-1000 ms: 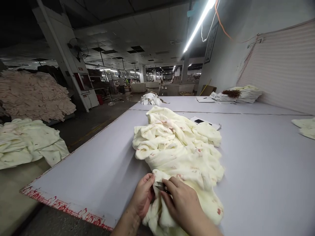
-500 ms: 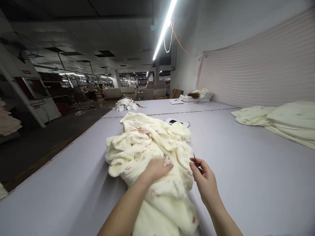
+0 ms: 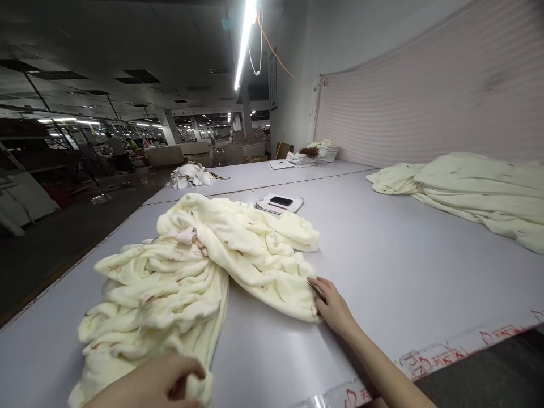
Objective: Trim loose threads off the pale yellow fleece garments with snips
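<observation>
A heap of cream fleece cloth (image 3: 170, 294) with small pinkish-brown prints lies in soft folds on the left of the table. One part of it (image 3: 263, 266) spreads rightward toward my right hand. My left hand (image 3: 153, 382), partly cut off by the bottom edge, curls its fingers on the near end of the cloth. Beside the right end of the fleece, my right hand (image 3: 334, 306) is closed around a slim dark pointed tool (image 3: 317, 290), perhaps thread snips. Its fingertips touch or nearly touch the cloth.
Beyond the heap, a dark phone (image 3: 281, 200) rests on a white clipboard (image 3: 266, 203). More cream fleece (image 3: 467, 181) lies at right. White scraps (image 3: 191, 175) and stacked cloth pieces (image 3: 325, 151) sit farther back. The table's near edge (image 3: 450, 358) bears red print.
The cloth has been spread out, with one part lying left and another right. My left hand moved down and left; my right hand moved slightly left and down. The view turned right.
</observation>
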